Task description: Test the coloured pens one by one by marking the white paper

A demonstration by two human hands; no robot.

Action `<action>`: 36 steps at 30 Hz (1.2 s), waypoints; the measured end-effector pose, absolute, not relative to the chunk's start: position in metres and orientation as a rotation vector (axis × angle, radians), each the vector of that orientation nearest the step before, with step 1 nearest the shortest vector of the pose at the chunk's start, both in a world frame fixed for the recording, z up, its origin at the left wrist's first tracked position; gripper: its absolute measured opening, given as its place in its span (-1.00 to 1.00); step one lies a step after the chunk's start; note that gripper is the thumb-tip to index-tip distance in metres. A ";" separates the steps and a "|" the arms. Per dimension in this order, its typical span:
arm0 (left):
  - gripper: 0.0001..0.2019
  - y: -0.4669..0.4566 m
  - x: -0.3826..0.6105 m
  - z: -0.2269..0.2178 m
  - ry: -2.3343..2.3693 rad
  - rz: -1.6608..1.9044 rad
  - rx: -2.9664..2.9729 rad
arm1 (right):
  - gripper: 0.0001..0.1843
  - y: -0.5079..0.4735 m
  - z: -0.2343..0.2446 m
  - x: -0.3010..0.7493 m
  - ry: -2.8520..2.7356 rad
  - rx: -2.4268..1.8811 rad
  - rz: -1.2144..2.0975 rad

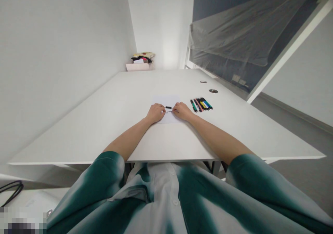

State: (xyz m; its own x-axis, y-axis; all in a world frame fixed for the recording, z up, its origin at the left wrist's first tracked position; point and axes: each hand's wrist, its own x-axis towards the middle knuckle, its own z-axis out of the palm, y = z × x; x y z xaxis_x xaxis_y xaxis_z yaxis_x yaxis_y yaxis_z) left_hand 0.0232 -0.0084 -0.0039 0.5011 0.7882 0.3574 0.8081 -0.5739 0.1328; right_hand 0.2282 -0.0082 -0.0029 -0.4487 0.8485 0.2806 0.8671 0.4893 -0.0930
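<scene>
Both of my hands are over a white sheet of paper (pixel 169 118) on the table. On the left, my left hand (pixel 156 112) has its fingers drawn together at a small pale piece, too small to name. Facing it, my right hand (pixel 182 111) pinches a thin dark stick-like piece pointing left, perhaps part of a pen. Just beyond the fingertips lies a short black pen-like piece (pixel 168 107), partly pale at its ends. Small marks or tiny parts show on the paper between the hands, too fine to tell.
A row of several pens (pixel 202 104) in different colours lies right of the paper. Two round cable holes (pixel 213 91) are set in the white table (pixel 104 123). At the far end stands a pink box (pixel 137 67) with cloth-like things. A plastic-covered dark panel (pixel 229 36) rises at right.
</scene>
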 end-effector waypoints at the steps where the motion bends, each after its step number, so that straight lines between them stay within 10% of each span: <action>1: -0.78 -0.009 0.023 -0.003 -1.433 -0.600 -2.666 | -0.76 -0.009 -0.002 0.229 -2.449 -1.444 -0.095; 36: -0.78 -0.016 0.026 0.004 -1.291 -0.691 -2.745 | -0.72 -0.022 -0.001 0.215 -2.443 -1.361 0.096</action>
